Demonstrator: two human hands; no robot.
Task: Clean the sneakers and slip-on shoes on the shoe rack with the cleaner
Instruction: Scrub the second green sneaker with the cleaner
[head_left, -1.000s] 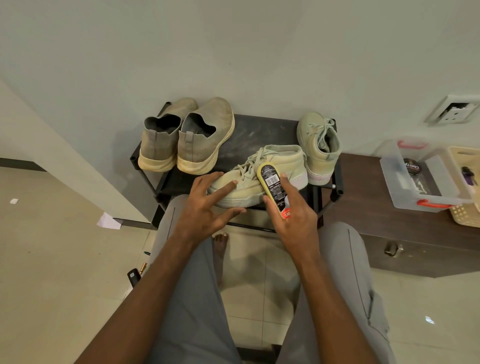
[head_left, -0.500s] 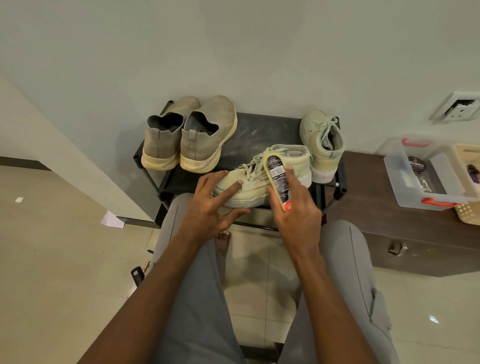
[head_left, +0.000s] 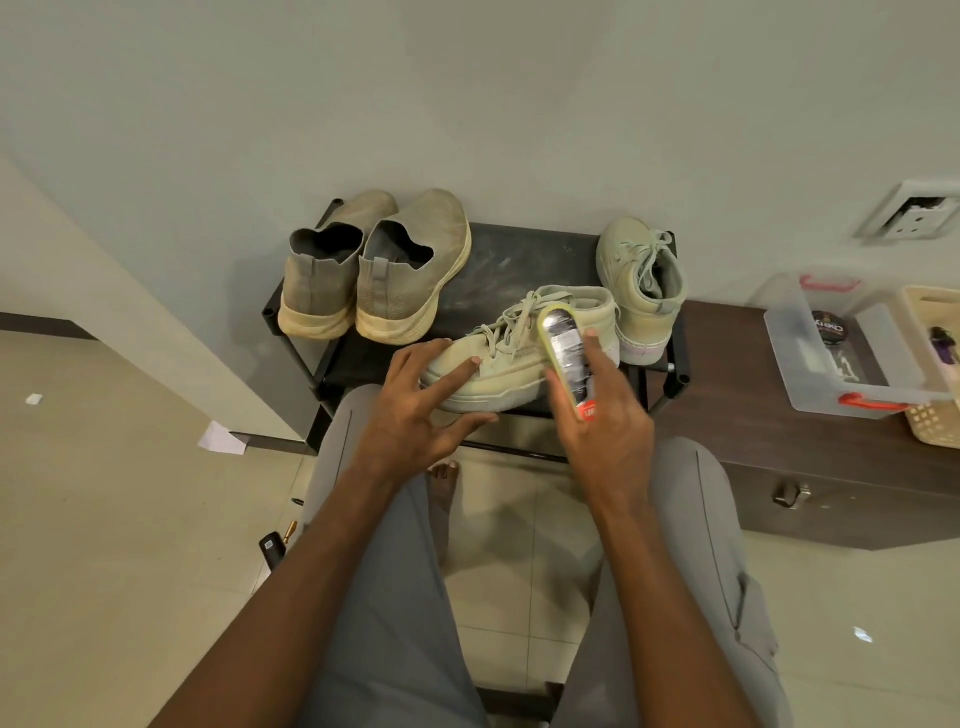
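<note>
A pale green sneaker (head_left: 498, 371) lies sideways at the front edge of the black shoe rack (head_left: 519, 260), toe to the left. My left hand (head_left: 415, 410) steadies its toe with spread fingers and a thumb under the sole. My right hand (head_left: 602, 415) grips the yellow-edged cleaner (head_left: 563, 358) and holds it against the sneaker's side near the heel. The second green sneaker (head_left: 641, 283) stands at the rack's right end. Two grey slip-on shoes (head_left: 374, 270) sit at the left, heels toward me.
A dark wooden cabinet (head_left: 753, 441) stands right of the rack, carrying a clear plastic box (head_left: 831, 364) with a polish tin and a cream basket (head_left: 935, 426). A wall socket (head_left: 914, 218) is above it. My knees frame tiled floor; small items lie lower left.
The cleaner has slid a little to the right along the sneaker, toward its heel. My left hand keeps its hold on the toe.
</note>
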